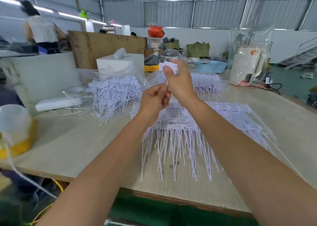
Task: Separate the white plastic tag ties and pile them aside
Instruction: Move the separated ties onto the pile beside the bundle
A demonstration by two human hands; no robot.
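Both my hands are raised above the table's middle. My right hand (178, 81) pinches the flat white heads of a few tag ties (169, 66) between thumb and fingers. My left hand (154, 99), just below it, grips the thin tails of those ties. Under my hands lies a joined sheet of white tag ties (181, 140), tails pointing toward me. A loose pile of separated white ties (115, 92) lies to the left on the table. Another bunch of ties (205, 81) sits behind my right hand, partly hidden.
The wooden table (77, 148) carries a white foam box (120, 63), a blue basket (211, 66), a bagged white appliance (247, 66) and a white-and-yellow object (15, 131) at the left edge. A person (41, 28) stands at the far left.
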